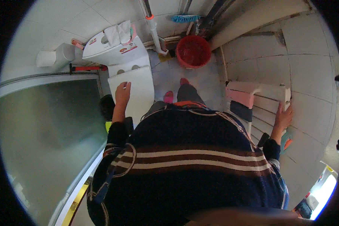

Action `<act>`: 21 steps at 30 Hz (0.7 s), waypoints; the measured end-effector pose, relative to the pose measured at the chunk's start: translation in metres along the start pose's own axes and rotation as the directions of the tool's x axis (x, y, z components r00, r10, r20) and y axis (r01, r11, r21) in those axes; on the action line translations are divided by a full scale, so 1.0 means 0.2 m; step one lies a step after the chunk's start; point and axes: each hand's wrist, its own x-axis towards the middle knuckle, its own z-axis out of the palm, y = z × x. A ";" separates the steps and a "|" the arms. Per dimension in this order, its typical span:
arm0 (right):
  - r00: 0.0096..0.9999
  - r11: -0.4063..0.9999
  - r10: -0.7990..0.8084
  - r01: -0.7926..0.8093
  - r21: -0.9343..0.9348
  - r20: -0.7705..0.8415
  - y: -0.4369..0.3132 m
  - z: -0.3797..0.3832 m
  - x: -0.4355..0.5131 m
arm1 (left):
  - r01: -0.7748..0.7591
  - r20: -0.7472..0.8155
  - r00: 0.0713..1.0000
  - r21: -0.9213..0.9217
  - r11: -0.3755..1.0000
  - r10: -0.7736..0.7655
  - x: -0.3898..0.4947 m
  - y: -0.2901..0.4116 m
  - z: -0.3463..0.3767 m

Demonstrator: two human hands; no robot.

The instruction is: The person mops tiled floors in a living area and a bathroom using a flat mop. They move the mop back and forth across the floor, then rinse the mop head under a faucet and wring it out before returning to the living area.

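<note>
My left hand (122, 94) hovers over or rests on the closed white lid (132, 99) of a toilet; which of these I cannot tell. Thumb and fingers are slightly apart, with no clear object between them. On the toilet's cistern (113, 53) lie white cloths (118, 33) and a pink item beneath them. Far to the right, my right hand (284, 115) grips the end of a white slatted rack or radiator (268, 90). A pink cloth (240, 97) and a dark cloth (241, 110) hang over its near-left side.
A red plastic bucket (193, 52) stands on the tiled floor ahead, beside a white pipe (156, 36). Behind it hangs a blue brush head (185, 18). Frosted glass (50, 113) borders the left. A paper holder (65, 55) and red-handled tool (87, 68) are by the toilet.
</note>
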 end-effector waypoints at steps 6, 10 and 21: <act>0.927 0.825 -0.313 0.374 0.423 -0.209 -0.51 0.04 0.11 | 0.093 0.133 0.984 0.175 0.980 -0.117 -0.17 -0.15 0.01; 0.831 0.620 -0.555 0.446 0.646 -0.041 -1.23 0.19 0.20 | 0.109 0.220 0.961 0.249 0.962 -0.166 -0.25 -0.13 0.06; 0.704 0.541 -0.687 0.329 0.774 0.181 -2.63 0.62 0.48 | 0.370 0.040 0.921 -0.403 0.837 -0.388 -0.40 0.37 -0.04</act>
